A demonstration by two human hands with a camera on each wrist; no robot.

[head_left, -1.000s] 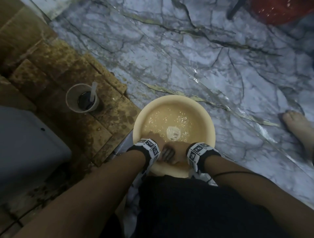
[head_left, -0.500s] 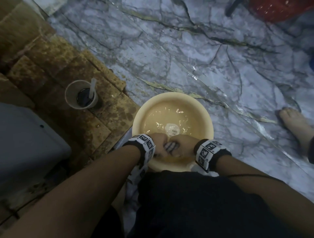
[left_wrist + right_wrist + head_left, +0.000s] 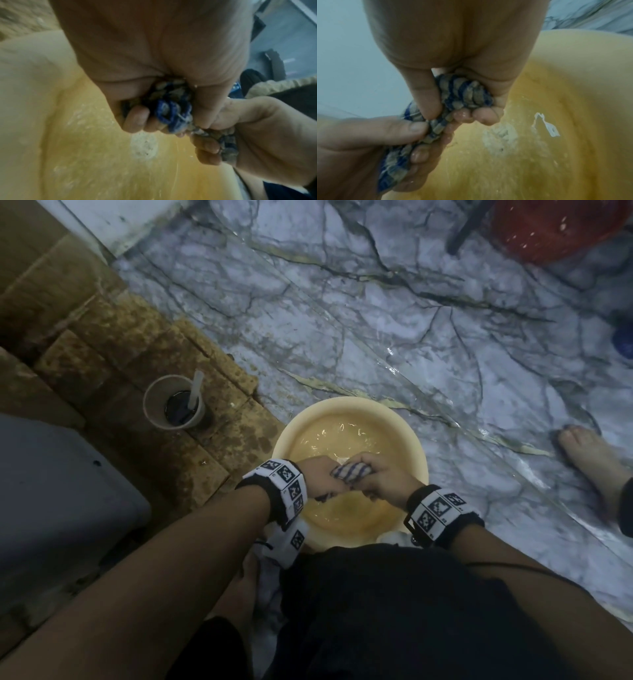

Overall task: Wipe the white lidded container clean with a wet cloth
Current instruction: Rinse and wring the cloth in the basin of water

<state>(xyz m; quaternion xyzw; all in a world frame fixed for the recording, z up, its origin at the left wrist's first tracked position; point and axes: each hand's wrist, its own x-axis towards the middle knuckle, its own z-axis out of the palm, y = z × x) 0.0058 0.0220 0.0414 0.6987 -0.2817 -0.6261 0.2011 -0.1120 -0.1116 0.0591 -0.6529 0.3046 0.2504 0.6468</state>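
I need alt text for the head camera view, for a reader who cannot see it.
Both hands, left hand and right hand, grip and twist a blue-striped cloth over a yellow basin of water on a marble-patterned floor. A cup with dark liquid stands to the left.

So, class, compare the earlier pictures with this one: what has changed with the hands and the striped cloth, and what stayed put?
Both hands rose out of the water: the left hand and right hand now grip the blue-striped cloth twisted between them above the yellow basin, where earlier they were low in it. The basin, the cup with a spoon and the bare foot stayed put.
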